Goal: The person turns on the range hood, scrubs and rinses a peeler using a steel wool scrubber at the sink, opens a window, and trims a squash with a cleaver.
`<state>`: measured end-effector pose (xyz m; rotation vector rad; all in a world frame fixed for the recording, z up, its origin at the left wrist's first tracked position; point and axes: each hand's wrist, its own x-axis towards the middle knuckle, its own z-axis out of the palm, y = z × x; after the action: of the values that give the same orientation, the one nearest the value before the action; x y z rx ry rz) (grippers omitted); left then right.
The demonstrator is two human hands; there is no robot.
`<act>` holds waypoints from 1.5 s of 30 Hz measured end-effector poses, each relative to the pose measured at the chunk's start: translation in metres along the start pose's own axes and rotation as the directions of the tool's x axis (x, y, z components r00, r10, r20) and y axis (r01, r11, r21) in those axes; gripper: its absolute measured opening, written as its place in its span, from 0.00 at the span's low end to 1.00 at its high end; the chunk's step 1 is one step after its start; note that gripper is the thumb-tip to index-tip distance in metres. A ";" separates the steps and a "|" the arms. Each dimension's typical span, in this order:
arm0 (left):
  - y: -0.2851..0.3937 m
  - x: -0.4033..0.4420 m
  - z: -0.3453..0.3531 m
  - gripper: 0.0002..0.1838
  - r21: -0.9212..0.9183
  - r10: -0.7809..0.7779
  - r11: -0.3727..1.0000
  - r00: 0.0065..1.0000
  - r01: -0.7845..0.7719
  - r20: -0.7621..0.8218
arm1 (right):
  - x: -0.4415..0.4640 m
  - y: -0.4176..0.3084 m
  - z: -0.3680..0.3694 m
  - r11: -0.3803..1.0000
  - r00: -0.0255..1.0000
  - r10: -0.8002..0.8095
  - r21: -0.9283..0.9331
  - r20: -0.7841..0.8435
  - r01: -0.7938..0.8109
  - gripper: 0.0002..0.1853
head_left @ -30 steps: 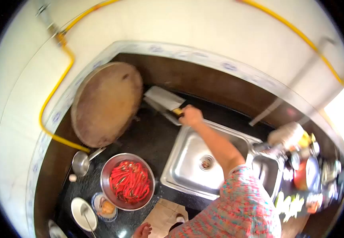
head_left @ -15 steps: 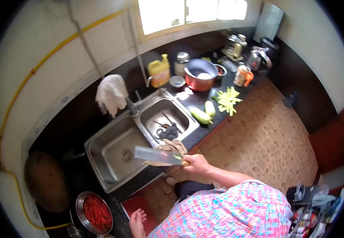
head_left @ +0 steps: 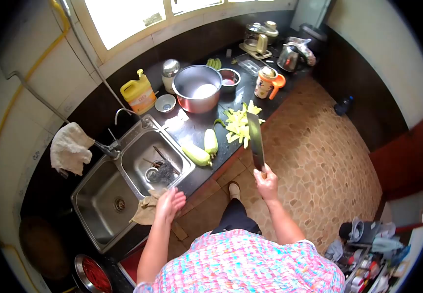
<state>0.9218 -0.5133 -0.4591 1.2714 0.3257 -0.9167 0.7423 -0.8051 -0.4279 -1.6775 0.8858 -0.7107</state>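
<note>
My right hand (head_left: 267, 182) grips the handle of a cleaver (head_left: 256, 139), its broad blade pointing away from me past the counter edge. Beyond the blade lies a pile of pale green vegetable strips (head_left: 240, 123) on the dark counter (head_left: 192, 183). Two peeled pale green gourds (head_left: 196, 154) rest to the left of the pile, close to the sink. My left hand (head_left: 171, 204) is held out with its fingers stretched, empty, near a tan cloth (head_left: 146, 209) draped over the sink's front edge; whether it touches the cloth I cannot tell.
The double steel sink (head_left: 132, 184) has a dark scrubber (head_left: 162, 173) in its right basin. Behind the gourds stand a large pot (head_left: 198, 100), a small bowl (head_left: 165, 103) and a yellow jug (head_left: 138, 94). An orange-handled mug (head_left: 266, 84) is farther right. Red peppers fill a pan (head_left: 77, 266) at lower left.
The cleaver has swung from the sink's front edge rightward to beside the vegetable strips, still in my right hand. My left hand has risen from the lower left toward the cloth. The view has shifted right.
</note>
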 end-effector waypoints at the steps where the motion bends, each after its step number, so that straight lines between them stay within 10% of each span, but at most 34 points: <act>1: 0.009 0.025 0.025 0.27 -0.017 -0.002 1.000 0.997 0.001 -0.077 | 0.017 0.012 -0.005 1.000 0.999 0.011 0.000 0.031 -0.011 0.18; 7: 0.032 0.148 0.125 0.43 0.252 -0.060 0.950 0.900 0.184 -0.432 | 0.113 0.048 -0.030 0.993 0.973 0.106 -0.073 0.205 -0.093 0.19; 10: -0.002 0.211 0.127 0.52 0.269 0.125 0.963 0.842 0.024 -0.525 | 0.151 0.028 -0.030 0.994 0.950 0.068 -0.100 0.306 -0.039 0.20; 17: 0.002 0.219 0.153 0.40 0.561 0.333 0.763 0.550 0.320 -0.766 | 0.213 0.015 -0.014 0.938 0.860 -0.172 -0.188 0.481 0.292 0.22; 19: 0.006 0.215 0.131 0.30 0.349 0.301 0.931 0.766 -0.107 -0.569 | 0.219 0.006 -0.010 0.903 0.812 -0.356 -0.051 0.462 0.426 0.21; 21: 0.024 0.189 0.131 0.27 -0.020 0.192 0.974 0.871 -0.225 -0.453 | 0.219 -0.013 -0.006 0.980 0.853 -0.161 -0.021 0.496 0.197 0.21; 27: 0.087 0.123 0.211 0.33 -0.002 0.393 0.919 0.918 -0.394 0.046 | 0.236 -0.048 0.021 0.865 0.744 -0.418 -0.021 0.521 0.501 0.24; 36: 0.043 0.169 0.245 0.22 -0.144 -0.009 0.989 0.998 0.018 0.063 | 0.245 -0.050 0.011 0.705 0.661 -0.515 -0.168 0.546 0.689 0.24; 40: 0.062 0.152 0.276 0.21 0.101 0.199 0.970 0.963 -0.220 0.183 | 0.252 -0.041 0.006 0.727 0.694 -0.486 -0.195 0.532 0.658 0.25; 45: 0.092 0.155 0.302 0.24 0.087 -0.044 0.996 0.978 0.026 0.203 | 0.259 -0.032 0.000 0.732 0.690 -0.465 -0.197 0.555 0.652 0.28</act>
<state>1.0059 -0.8513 -0.4079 1.2386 0.1492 -1.0912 0.8908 -1.0164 -0.3907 -2.4006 0.1157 -0.4963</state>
